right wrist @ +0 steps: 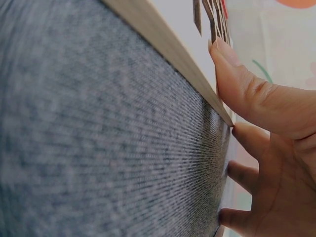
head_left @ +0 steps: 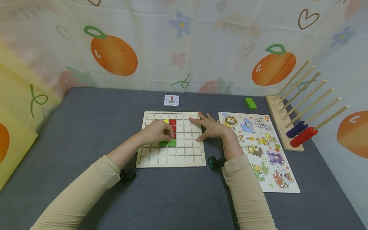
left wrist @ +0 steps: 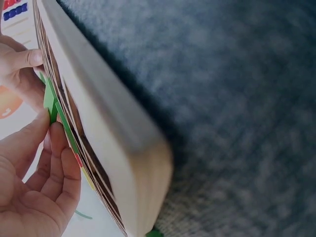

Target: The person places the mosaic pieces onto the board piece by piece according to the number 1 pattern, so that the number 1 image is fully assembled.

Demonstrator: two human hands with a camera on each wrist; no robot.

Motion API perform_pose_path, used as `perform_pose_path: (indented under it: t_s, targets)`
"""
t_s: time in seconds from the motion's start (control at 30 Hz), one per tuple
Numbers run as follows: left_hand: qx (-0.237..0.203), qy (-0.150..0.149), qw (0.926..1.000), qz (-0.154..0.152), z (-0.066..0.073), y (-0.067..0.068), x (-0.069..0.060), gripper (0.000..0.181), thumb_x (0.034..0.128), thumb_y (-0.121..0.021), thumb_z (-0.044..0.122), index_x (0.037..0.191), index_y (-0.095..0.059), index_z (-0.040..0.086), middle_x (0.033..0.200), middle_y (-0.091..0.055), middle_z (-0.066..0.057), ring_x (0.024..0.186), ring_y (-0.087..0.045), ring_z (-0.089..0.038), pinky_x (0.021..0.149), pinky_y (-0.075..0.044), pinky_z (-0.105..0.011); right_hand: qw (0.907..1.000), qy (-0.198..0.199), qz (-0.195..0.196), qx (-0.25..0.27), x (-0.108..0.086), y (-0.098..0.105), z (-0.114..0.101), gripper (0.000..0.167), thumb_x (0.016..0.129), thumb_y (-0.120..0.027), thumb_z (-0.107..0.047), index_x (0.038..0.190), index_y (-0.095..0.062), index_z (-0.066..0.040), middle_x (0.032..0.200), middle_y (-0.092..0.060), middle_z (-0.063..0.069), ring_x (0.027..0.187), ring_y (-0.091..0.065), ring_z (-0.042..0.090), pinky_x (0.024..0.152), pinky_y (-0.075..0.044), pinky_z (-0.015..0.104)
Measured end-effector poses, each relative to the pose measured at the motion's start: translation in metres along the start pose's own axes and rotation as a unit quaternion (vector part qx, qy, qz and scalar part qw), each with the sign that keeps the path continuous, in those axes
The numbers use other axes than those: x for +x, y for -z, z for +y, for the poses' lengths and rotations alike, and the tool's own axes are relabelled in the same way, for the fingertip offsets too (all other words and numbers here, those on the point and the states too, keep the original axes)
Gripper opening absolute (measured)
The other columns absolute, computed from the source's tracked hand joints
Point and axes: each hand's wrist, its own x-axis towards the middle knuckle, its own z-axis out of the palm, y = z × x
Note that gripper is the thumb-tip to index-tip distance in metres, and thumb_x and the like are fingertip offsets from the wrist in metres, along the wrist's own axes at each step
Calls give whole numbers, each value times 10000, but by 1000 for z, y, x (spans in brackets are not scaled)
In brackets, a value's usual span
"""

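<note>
A wooden grid board (head_left: pixel 184 158) lies flat on the dark cloth. My left hand (head_left: pixel 158 131) is over its middle, and thumb and fingers pinch a green tile (left wrist: pixel 50 102) standing tilted against the grid. Green tiles (head_left: pixel 163 144) lie in a row just below that hand. Red tiles (head_left: pixel 172 122) form a column beside it, and a yellow tile (head_left: pixel 166 121) shows partly behind the hand. At the board's right edge, my right hand (head_left: pixel 212 127) rests with fingers spread, its thumb (right wrist: pixel 237 81) on the board's face.
Behind the board lies a small pattern card (head_left: pixel 171 100). An animal puzzle board (head_left: pixel 283 188) is partly under my right forearm. Farther right stand a peg rack (head_left: pixel 284 124) with red and blue beads and a green block (head_left: pixel 250 103). Some green (head_left: pixel 136 151) peeks out at the grid board's left edge.
</note>
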Motion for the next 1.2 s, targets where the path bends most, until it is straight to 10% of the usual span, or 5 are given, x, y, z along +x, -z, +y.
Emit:
perform_pose_path:
  t_s: [0.8, 1.2]
  targets:
    - [-218, -23, 9993, 302, -8, 21, -13, 27, 861, -725, 92, 866, -752, 92, 821, -744, -6, 750, -633, -96, 745, -516, -272, 10000, 21, 5, 37, 0, 0, 1, 937, 847, -773, -261, 1582, -194, -290, 1681, 117, 85, 1536, 178, 389, 1162, 55, 726]
    - [-91, 407, 9988, -264, -34, 53, -39, 42, 843, -760, 119, 868, -731, 102, 822, -720, 6, 762, -617, -115, 723, -501, -271, 10000, 56, 33, 40, 0, 0, 1, 936, 844, -776, -260, 1581, -200, -287, 1681, 113, 88, 1538, 174, 388, 1157, 61, 731]
